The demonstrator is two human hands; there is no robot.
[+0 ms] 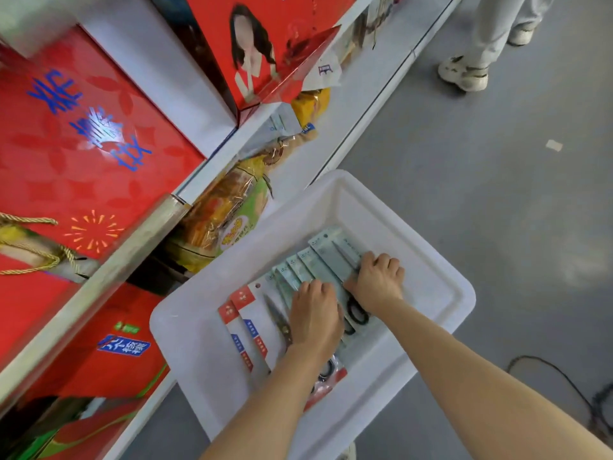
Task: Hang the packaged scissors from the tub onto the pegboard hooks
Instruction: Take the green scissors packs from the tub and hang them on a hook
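Both hands are down in the white tub [441, 293], knuckles up with fingers curled. The right hand [378, 280] grips the edge of the top pale green scissors pack [326, 257]; the left hand [315, 313] presses on the fanned packs beside it, though whether it pinches one cannot be told. Red-and-white scissors packs [248, 322] lie at the fan's left end. The tub sits on the grey floor [464, 144] beside shelves of red gift boxes [83, 154].

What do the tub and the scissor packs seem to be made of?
Tub: looks like white moulded plastic, smooth and slightly glossy, with rounded corners and a rolled rim. Scissor packs: printed card backing, probably under clear film; the blades look like metal and the handles like black plastic.
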